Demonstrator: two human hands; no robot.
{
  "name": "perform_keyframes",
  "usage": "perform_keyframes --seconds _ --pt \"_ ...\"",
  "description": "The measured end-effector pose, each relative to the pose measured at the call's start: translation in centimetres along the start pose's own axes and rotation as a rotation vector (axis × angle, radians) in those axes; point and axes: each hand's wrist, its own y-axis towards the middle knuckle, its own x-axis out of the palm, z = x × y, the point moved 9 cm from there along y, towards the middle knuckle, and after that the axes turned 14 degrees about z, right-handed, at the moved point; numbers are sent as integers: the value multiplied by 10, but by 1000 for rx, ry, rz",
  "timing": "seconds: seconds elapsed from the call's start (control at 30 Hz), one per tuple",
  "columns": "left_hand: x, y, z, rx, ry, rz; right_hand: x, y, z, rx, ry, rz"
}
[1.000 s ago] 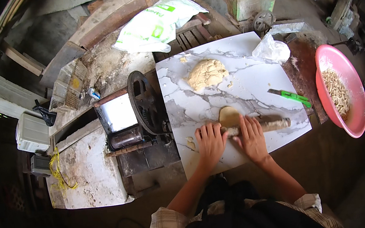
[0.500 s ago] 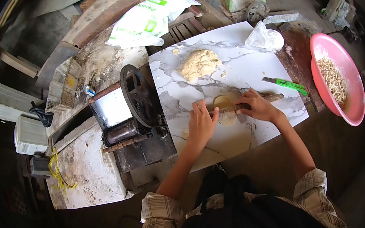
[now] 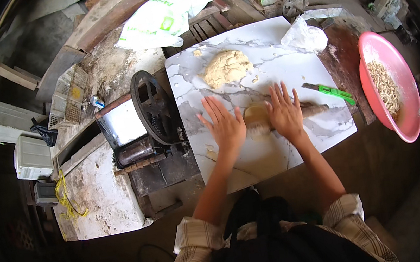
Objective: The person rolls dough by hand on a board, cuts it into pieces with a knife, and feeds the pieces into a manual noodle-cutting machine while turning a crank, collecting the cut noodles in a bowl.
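Note:
A wooden rolling pin (image 3: 313, 110) lies across a small flattened round of dough (image 3: 256, 114) on the marble-patterned board (image 3: 276, 157). My left hand (image 3: 225, 124) rests flat over the pin's left part, fingers stretched and spread. On its right part lies my right hand (image 3: 285, 113), palm down with the fingers extended. Both palms hide much of the pin. Beyond my hands sits a large lump of dough (image 3: 227, 68), with small scraps around it. A box cutter with a green handle (image 3: 335, 93) lies to the right of my right hand.
A hand-cranked roller machine (image 3: 138, 124) with a large wheel stands left of the board. On the right is a pink basin (image 3: 409, 98) holding thin noodle-like strips (image 3: 384, 89). A clear plastic bag (image 3: 305, 38) lies at the board's far right corner; a white-green sack (image 3: 167, 18) lies farther back.
My fingers have gone from curled around the rolling pin to stretched out flat over it. The dough round and the pin stay in about the same place.

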Motion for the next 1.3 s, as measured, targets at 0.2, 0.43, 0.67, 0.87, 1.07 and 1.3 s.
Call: perform_keyframes --seconds 0.2,0.43,0.67,0.87,1.07,1.3 --pt "-19 -23 20 178 80 -90 -8 -21 -7 -53 -19 -105" --pt "15 12 8 59 -45 -131 18 13 0 -10 -15 -103" --pt "-28 -18 23 205 -73 5 -34 -13 -15 -174 191 -210" --pt "-21 1 13 64 -355 -136 -45 -9 -13 -371 481 -333" --pt "-33 -21 21 197 -481 -83 -35 -10 -1 -165 669 -483" --pt "-15 9 22 -34 -304 -155 9 1 7 -62 408 -358"
